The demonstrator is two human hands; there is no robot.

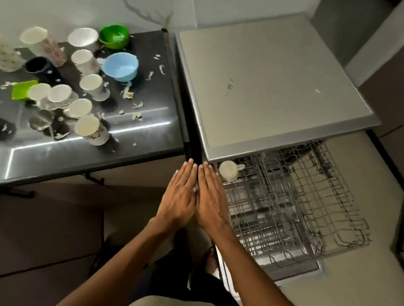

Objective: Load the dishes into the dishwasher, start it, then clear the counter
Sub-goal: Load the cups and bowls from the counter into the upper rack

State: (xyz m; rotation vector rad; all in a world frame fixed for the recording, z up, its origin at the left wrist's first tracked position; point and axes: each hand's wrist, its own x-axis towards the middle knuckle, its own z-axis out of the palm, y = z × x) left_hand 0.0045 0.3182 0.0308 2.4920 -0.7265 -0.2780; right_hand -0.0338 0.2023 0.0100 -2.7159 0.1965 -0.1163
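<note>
- On the left, the dark bench [136,134] carries a crowd of white cups [84,109] — a black mug [39,68] stands among them, and scraps of food litter the surface.
- Toward the back sit a green bowl [114,36] and, just in front of it, a blue bowl [122,66].
- The left hand [178,194] is held flat, fingers straight, grasping nothing.
- The right hand [211,196] lies flat against it, side by side, also empty.
- Further right, the dishwasher [278,86] stands with its wire rack [294,205] pulled out — one white cup [228,170] sits at the rack's back left corner.
</note>
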